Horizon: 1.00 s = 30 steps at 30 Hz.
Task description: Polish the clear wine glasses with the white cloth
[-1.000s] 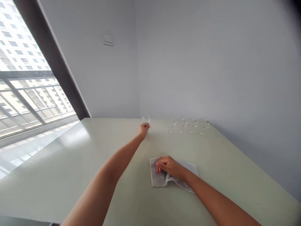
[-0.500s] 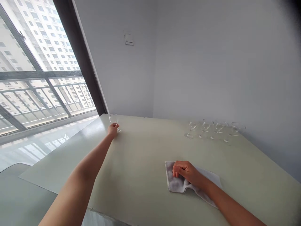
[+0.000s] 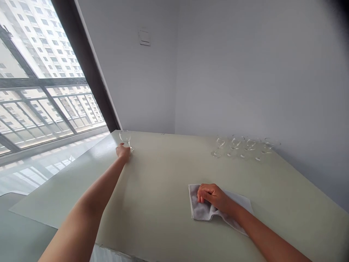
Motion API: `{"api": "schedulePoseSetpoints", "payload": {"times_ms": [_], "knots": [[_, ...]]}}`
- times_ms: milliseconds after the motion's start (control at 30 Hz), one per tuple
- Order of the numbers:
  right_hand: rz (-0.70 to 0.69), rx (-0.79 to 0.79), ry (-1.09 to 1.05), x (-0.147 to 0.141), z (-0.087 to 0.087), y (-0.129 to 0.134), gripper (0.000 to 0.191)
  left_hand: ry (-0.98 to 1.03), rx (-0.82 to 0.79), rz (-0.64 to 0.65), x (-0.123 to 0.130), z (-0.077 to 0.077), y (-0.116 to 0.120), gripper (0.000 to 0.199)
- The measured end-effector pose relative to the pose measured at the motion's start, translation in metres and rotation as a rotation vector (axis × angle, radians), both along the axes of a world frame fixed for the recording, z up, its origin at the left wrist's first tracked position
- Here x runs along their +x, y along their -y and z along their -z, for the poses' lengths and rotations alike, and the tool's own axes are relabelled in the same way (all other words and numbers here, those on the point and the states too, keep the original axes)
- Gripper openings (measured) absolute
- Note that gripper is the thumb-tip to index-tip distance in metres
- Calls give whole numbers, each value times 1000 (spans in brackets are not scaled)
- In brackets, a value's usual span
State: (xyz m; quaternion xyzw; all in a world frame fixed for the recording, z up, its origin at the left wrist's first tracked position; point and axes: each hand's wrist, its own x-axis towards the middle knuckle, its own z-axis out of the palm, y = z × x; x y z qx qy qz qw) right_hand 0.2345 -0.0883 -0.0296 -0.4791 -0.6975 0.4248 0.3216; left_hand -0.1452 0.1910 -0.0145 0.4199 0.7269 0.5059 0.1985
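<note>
L fingers [image 3: 121, 149] curled, pressed together round low part of stemmed wine glass [image 3: 124, 137], approx at stem/bowl join; exact contact partly hidden by hand. Glass upright, at far-left end of counter [image 3: 163, 189], near window; can't tell if foot touches the surface. L arm stretched well out. For good handling: hold low on stem, keep glass upright, don't squeeze thin bowl.

R fingers [image 3: 203, 193] curled, pressed together, knuckles up, on top of grey microfibre cloth [image 3: 197, 211]; can't tell if pinching it. Cloth lies rumpled on counter, w/ a fold running under the R wrist. Steady downward pressure helps stop cloth sliding.

Four stemmed glasses [image 3: 236, 142] stand upright in a row along far right edge of counter, by wall, well apart from both hands. Beyond: window [image 3: 46, 72] w/ balcony railing on left, wall switch plate [image 3: 144, 37] above counter.
</note>
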Motion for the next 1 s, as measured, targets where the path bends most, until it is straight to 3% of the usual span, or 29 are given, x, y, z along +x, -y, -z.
{"api": "schedulePoseSetpoints", "payload": {"times_ms": [100,200,333,433,567,667,767,833,900,1000], "knots": [[1,12,0,0,-1,-1,43,-9,50,-55,21,-5,22,45],[-2,22,1,0,0,-3,43,18,61,156,70,-4,38,40],[-3,33,-3,1,-3,-4,41,102,-64,664,178,3,56,23],[10,21,-2,1,-7,-2,39,168,-169,952,268,9,73,26],[16,3,1,1,-13,0,37,252,-211,1113,365,12,92,53],[18,-21,-7,1,-16,0,37,300,-220,1150,410,14,98,61],[20,-34,-22,2,-17,0,37,318,-232,1145,430,16,99,43],[17,-31,-35,2,-16,0,36,315,-224,1116,427,17,98,31],[20,-19,-36,2,-15,0,36,311,-198,1072,411,17,96,26],[29,13,-20,1,-12,0,36,312,-149,996,360,18,91,27]]}}
